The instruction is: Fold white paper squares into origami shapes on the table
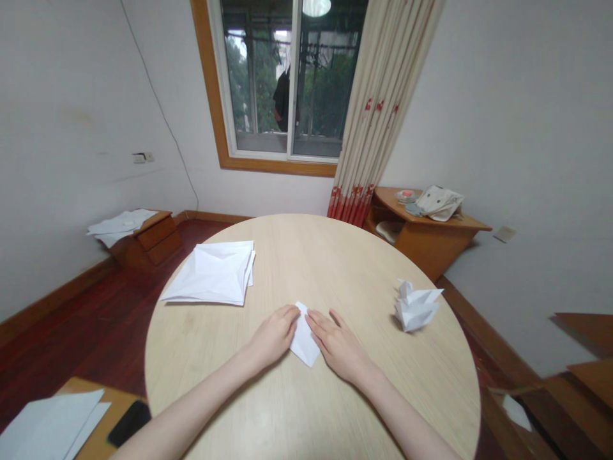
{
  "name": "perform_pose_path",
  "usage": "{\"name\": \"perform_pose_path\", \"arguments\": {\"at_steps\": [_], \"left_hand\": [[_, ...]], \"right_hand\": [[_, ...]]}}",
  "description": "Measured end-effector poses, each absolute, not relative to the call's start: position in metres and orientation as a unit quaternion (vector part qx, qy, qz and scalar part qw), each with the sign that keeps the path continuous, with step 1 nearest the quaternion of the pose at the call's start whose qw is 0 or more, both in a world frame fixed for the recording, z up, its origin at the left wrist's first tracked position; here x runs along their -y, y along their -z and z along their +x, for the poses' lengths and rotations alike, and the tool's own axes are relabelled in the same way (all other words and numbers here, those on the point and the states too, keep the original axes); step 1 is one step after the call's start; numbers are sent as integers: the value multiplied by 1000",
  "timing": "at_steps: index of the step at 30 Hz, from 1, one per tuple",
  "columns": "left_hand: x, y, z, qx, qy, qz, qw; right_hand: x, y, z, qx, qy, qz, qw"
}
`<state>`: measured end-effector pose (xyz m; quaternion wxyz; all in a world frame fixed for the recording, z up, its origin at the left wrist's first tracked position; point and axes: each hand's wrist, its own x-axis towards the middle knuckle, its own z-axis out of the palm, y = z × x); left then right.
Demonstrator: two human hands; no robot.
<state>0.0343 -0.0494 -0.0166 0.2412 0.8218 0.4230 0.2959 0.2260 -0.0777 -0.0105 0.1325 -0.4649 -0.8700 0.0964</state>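
Observation:
A small folded white paper lies flat on the round light-wood table, near its middle. My left hand rests on the paper's left edge with its fingers curled down against it. My right hand lies on the paper's right side, fingers stretched out flat and pressing it. Part of the paper is hidden under both hands.
A stack of white paper sheets sits at the table's far left. A finished folded paper figure stands at the right. A black phone and loose sheets lie on a low surface at bottom left. Wooden side cabinets stand by the walls.

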Motion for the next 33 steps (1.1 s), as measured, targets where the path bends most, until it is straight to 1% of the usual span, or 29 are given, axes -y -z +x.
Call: {"name": "perform_pose_path", "arguments": {"at_steps": [3, 9, 13, 18, 21, 24, 33], "left_hand": [[58, 26, 33, -426, -232, 849, 207], [68, 31, 29, -400, -121, 896, 152], [66, 24, 26, -394, -85, 902, 153], [56, 11, 20, -347, -42, 916, 195], [50, 7, 17, -336, -40, 913, 227], [45, 9, 16, -329, -55, 908, 253], [48, 5, 15, -338, -91, 897, 268]], "right_hand": [[79, 10, 227, 869, -108, -470, 113], [80, 8, 232, 864, -169, -462, 106], [81, 2, 233, 860, -197, -463, 84], [82, -2, 237, 860, -203, -460, 85], [81, -1, 239, 865, -190, -455, 92], [80, -2, 239, 868, -183, -455, 78], [81, -11, 238, 855, -212, -469, 63]]}}
